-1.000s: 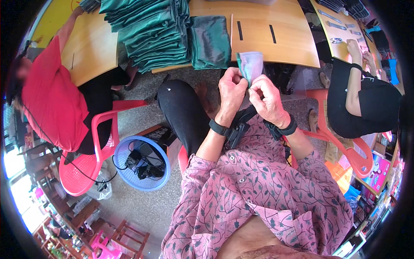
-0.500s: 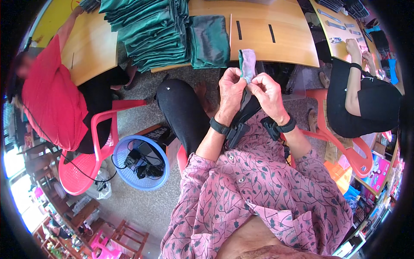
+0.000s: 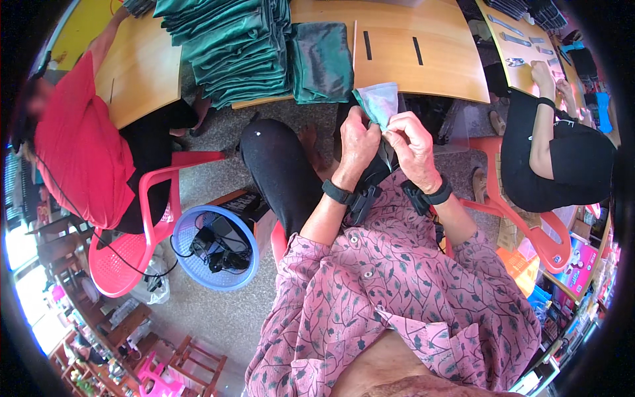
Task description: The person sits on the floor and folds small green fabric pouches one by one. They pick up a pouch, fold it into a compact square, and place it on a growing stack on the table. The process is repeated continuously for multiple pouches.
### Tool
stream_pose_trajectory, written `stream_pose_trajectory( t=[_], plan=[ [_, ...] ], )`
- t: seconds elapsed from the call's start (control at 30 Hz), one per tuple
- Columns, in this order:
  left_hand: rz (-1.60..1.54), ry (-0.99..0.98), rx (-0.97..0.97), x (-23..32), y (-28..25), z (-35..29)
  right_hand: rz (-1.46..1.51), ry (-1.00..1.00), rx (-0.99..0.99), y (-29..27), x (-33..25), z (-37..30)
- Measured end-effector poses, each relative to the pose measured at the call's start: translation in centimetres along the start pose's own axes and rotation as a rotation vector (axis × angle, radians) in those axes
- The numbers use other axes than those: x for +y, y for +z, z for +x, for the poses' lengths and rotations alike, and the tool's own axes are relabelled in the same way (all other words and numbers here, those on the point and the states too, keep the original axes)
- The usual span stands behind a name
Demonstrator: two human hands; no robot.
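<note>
Between my two hands is a small cloth piece (image 3: 381,102), pale pinkish-white with a green edge on its left side. My left hand (image 3: 359,142) is closed, pinching the cloth's lower left part between thumb and fingers. On the right, my right hand (image 3: 414,144) pinches the lower right part, its curled fingers close to the left thumb. The upper part fans out above both hands, and a thin pointed end hangs below between the wrists. Just beyond, a folded green satin cloth (image 3: 321,63) lies at the table's near edge, beside a tall stack of green cloths (image 3: 228,56).
The wooden table (image 3: 456,59) carries two black strips. A blue basket (image 3: 245,274) with black devices stands on the floor at left. One person in red (image 3: 83,145) sits at left beside a red chair (image 3: 122,264); another in black (image 3: 562,152) sits at right.
The cloth has spread from a narrow upright strip into a wider fan leaning right. My left hand has moved slightly right; both hands still pinch it.
</note>
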State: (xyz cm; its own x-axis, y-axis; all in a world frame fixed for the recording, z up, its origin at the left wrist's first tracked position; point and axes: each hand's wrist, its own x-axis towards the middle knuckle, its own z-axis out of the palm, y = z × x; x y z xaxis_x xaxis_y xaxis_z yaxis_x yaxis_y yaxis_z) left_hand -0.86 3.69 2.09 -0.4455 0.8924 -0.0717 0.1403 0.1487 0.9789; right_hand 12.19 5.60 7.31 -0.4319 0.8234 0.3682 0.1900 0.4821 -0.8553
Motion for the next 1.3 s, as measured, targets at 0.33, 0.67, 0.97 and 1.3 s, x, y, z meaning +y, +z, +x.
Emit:
stream_pose_trajectory(
  t=[0.33,0.67,0.97,1.3],
  plan=[
    [-1.006,-0.211,-0.106,1.5,-0.1,-0.8,-0.014,0.223,0.056,0.7,1.1,-0.6],
    [-0.729,-0.173,-0.032,1.0,0.2,-1.0,-0.128,0.112,0.123,1.0,1.5,-0.6],
    [-0.636,-0.197,-0.077,1.0,-0.2,-0.8,0.077,0.314,-0.035,0.0,1.4,-0.3],
    [-0.060,-0.024,0.048,-0.9,0.1,-0.4,-0.064,0.008,-0.025,0.2,-0.6,-0.3]
  ],
)
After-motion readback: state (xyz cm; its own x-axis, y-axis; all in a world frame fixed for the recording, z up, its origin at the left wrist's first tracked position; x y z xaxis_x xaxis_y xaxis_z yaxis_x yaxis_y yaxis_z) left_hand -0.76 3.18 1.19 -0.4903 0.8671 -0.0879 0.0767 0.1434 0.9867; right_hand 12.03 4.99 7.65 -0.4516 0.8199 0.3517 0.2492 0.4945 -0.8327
